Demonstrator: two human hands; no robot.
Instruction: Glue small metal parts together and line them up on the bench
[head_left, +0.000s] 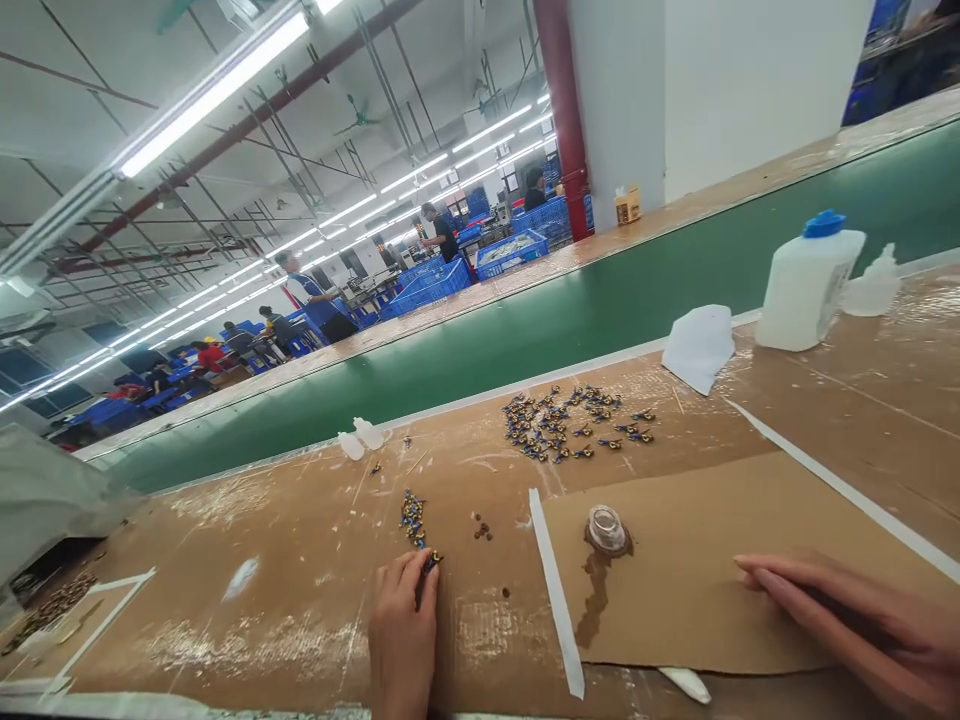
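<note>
My left hand [405, 615] rests on the brown worktop with thumb and finger closed on a small blue-and-yellow figurine [433, 562]. Just beyond it lies a little pile of similar blue-and-yellow pieces [412, 515]. Several small brown round parts [482, 527] are to the right of that pile. My right hand [847, 605] is over the cardboard sheet [697, 600], its thumb and fingertips pressed together; whatever is between them, if anything, is too small to make out. A small clear cup [606, 528] stands on the cardboard in a wet brown stain, left of my right hand.
Many spread-out figurines [555, 430] lie farther back. Two small white bottles [360, 438] are at the back left, a large white jug [810, 280] at the back right. A green conveyor belt [480, 350] runs behind the worktop. Brown parts [60, 605] are heaped far left.
</note>
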